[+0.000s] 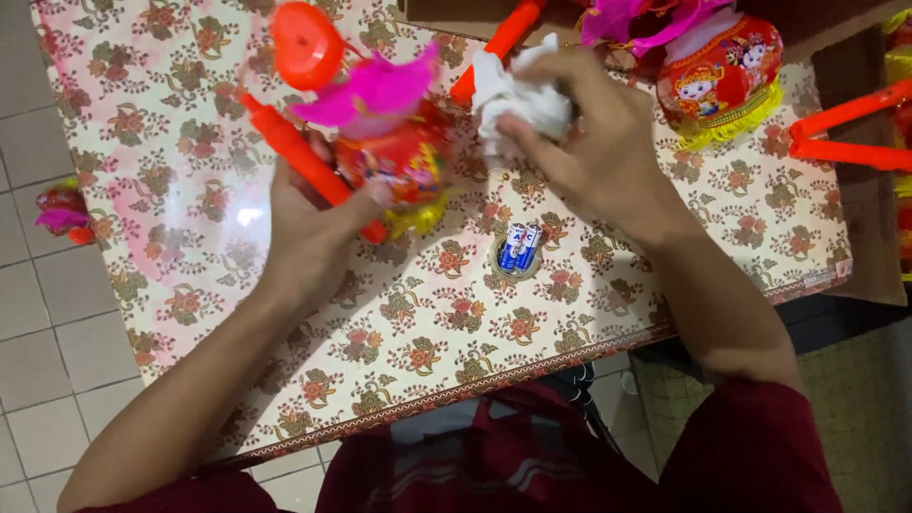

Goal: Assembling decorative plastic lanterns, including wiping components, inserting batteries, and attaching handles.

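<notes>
Head view looks straight down on my counter (190, 285), which wears a cream cloth patterned with red and brown flowers. My left hand (309, 223) sits at about ten o'clock from the middle of the counter, its fingers (366, 195) wrapped tight around the orange stick (299, 157) of a toy lantern (399, 157). That lantern is red with a yellow fringe at its lower edge, pink petals on top and a round orange cap (306, 45) above them, blurred; it hangs tilted just above the cloth, at eleven o'clock.

My right hand (594, 142) is at one o'clock, fingers curled closed on a crumpled white cloth or paper wad (518, 100), thumb beneath and the other fingers over it. The wad is just beside the lantern, at its three o'clock side, and an orange stick (499, 43) runs up behind it toward twelve.

Near the centre, at six o'clock from the wad, a small cup (518, 252) holds blue-and-white batteries standing upright. A second red lantern (722, 76) with yellow fringe and pink petals lies at two o'clock, and more orange sticks (845, 138) lie at three o'clock. Off the counter, on the tiled floor (38, 313) at nine o'clock, lies a small red and pink piece (62, 214).
</notes>
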